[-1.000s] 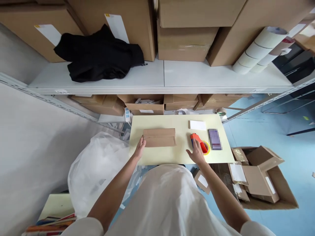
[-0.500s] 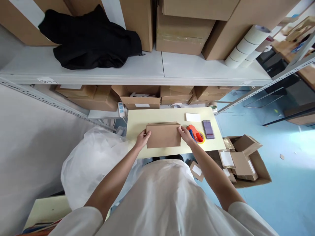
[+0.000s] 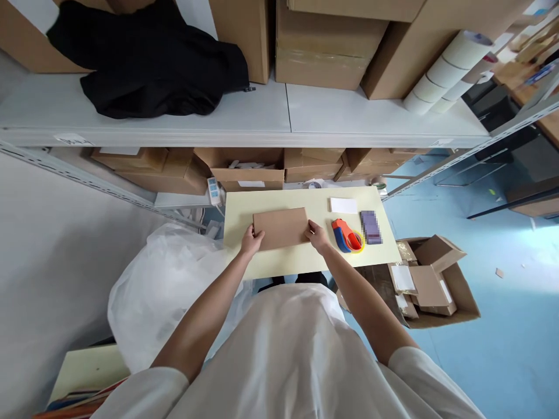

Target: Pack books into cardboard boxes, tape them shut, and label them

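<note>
A flat brown cardboard box (image 3: 280, 229) is held over the small cream table (image 3: 279, 269), turned a little so its right end sits higher. My left hand (image 3: 251, 241) grips its left end, thumb on top and fingers around the edge. At the opposite end, my right hand (image 3: 317, 235) pinches the right edge. Just right of that hand lies a red and blue tape dispenser (image 3: 347, 236) with a yellow roll of tape. Beyond it are a purple, pixelated packet (image 3: 371, 227) and a stack of white cards (image 3: 343, 205).
Behind the table stands a shelf (image 3: 244, 125) with cartons, a black garment (image 3: 152, 64) and tape rolls (image 3: 449, 70). On the floor at right is an open carton (image 3: 469, 302) full of small boxes. A translucent plastic bag (image 3: 161, 291) bulges at left.
The box has shifted slightly left and away from me, and tilted so its right end is higher. Both hands moved with it, the right one clear of the tape dispenser.
</note>
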